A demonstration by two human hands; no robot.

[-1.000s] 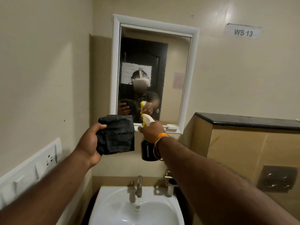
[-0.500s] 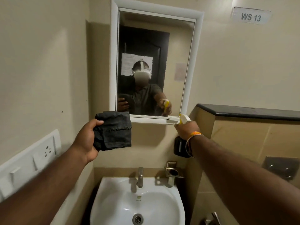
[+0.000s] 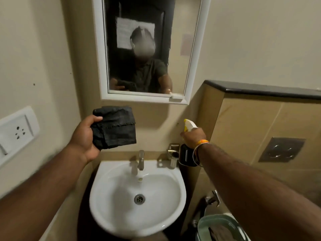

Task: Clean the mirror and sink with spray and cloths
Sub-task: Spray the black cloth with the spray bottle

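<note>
Mirror (image 3: 177, 40), white-framed, hangs above the round white sink (image 3: 112, 202). My left hand (image 3: 83, 138) grips a folded dark cloth (image 3: 115, 126), coarse and frayed-edged, held in open air below the frame. My right hand (image 3: 193, 137) is wrapped round the spray bottle (image 3: 188, 126), dark body, yellow-white nozzle, beside the tap (image 3: 141, 159).

No text, label, brand or number could be read. A pale sheet of paper (image 3: 124, 34) showed in the reflection in the mirror (image 3: 189, 70), but any writing on it was too blurred to make out. Faint marks stood on the rim of the green bucket (image 3: 231, 225) at the lower right, too small to read.
</note>
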